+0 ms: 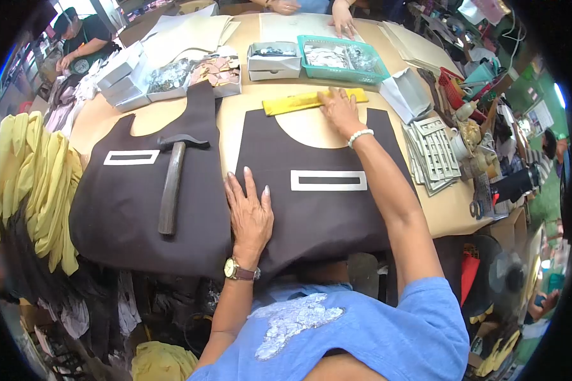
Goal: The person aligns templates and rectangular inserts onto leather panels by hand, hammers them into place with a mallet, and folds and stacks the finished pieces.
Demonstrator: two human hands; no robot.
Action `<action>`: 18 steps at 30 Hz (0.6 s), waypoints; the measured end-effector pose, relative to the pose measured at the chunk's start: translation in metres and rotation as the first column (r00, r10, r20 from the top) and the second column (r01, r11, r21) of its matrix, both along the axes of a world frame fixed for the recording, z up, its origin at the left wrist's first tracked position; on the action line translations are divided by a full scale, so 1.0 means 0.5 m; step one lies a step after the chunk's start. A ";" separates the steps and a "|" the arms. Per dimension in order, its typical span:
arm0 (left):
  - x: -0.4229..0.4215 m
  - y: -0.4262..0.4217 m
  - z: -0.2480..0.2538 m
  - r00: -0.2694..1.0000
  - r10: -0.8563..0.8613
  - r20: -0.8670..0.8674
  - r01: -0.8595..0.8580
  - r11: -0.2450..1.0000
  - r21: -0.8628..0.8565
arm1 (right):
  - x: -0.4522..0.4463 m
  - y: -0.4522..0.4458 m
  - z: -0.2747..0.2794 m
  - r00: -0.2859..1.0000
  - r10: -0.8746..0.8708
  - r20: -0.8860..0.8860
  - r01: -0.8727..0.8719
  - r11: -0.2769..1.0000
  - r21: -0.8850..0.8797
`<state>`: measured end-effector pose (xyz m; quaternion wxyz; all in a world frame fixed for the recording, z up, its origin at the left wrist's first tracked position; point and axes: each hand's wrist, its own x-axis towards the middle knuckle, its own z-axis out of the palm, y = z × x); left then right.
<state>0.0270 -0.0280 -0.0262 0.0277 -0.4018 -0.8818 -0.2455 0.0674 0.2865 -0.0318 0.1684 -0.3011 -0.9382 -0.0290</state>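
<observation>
Two dark fabric pieces lie side by side on the table. On the left piece [114, 209] are a hammer [171, 184] and a white rectangular frame [131, 157]. A similar white frame [328, 180] is on the right piece [324, 222]. My left hand [250, 213] rests flat on the right piece's left edge, fingers apart, holding nothing. Above the right piece's neckline lies a yellow strip [292, 103]. My right hand [341, 113] is on this strip with its fingers over it; whether they grip it is unclear.
White boxes [274, 65] and a green basket [343, 60] of small parts stand at the back. Pale slotted plates [433, 151] are stacked right. Yellow cloths [32, 184] hang left. Across the table [248, 32] are another person's hands [342, 19]; a person [82, 41] is at upper left.
</observation>
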 end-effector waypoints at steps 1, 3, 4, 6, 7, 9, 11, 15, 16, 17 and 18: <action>0.000 -0.001 0.000 1.000 -0.001 -0.019 0.001 1.000 -0.019 | -0.002 0.000 0.008 0.998 -0.049 -0.028 0.049 0.999 -0.018; 0.001 -0.001 -0.001 0.998 -0.014 -0.054 0.012 0.998 -0.054 | 0.019 -0.009 0.021 0.987 -0.122 -0.104 0.124 0.992 0.015; 0.000 -0.001 -0.005 0.998 -0.024 -0.060 0.022 0.999 -0.042 | 0.058 -0.036 0.050 0.985 -0.170 -0.036 0.171 0.985 0.035; -0.005 -0.001 -0.011 0.996 -0.044 -0.072 0.043 0.999 -0.017 | 0.160 -0.084 0.054 0.953 -0.304 -0.008 0.302 0.943 0.140; -0.003 0.000 -0.011 0.995 -0.036 -0.094 0.036 0.999 -0.002 | 0.213 -0.105 0.037 0.923 -0.380 -0.053 0.382 0.898 0.218; 0.001 0.002 -0.009 0.998 -0.044 -0.048 0.045 0.999 0.020 | 0.308 -0.179 0.058 0.823 -0.565 0.065 0.557 0.824 0.105; -0.005 0.003 -0.028 0.997 -0.054 -0.060 0.062 0.988 0.141 | 0.377 -0.219 0.035 0.751 -0.660 0.018 0.654 0.747 0.118; -0.002 -0.009 -0.015 0.980 -0.138 -0.143 0.159 0.976 0.148 | 0.436 -0.221 0.038 0.837 -0.528 -0.142 0.499 0.844 -0.196; 0.008 -0.017 0.015 0.986 -0.165 0.037 0.150 0.955 0.258 | 0.431 -0.221 0.054 0.841 -0.496 -0.217 0.427 0.854 -0.296; 0.018 -0.033 0.050 0.975 -0.192 0.114 0.141 0.924 0.356 | 0.425 -0.226 0.076 0.819 -0.467 -0.335 0.354 0.869 -0.345; 0.031 -0.056 0.085 0.955 -0.228 0.188 0.122 0.885 0.450 | 0.437 -0.209 0.083 0.830 -0.459 -0.318 0.228 0.798 -0.558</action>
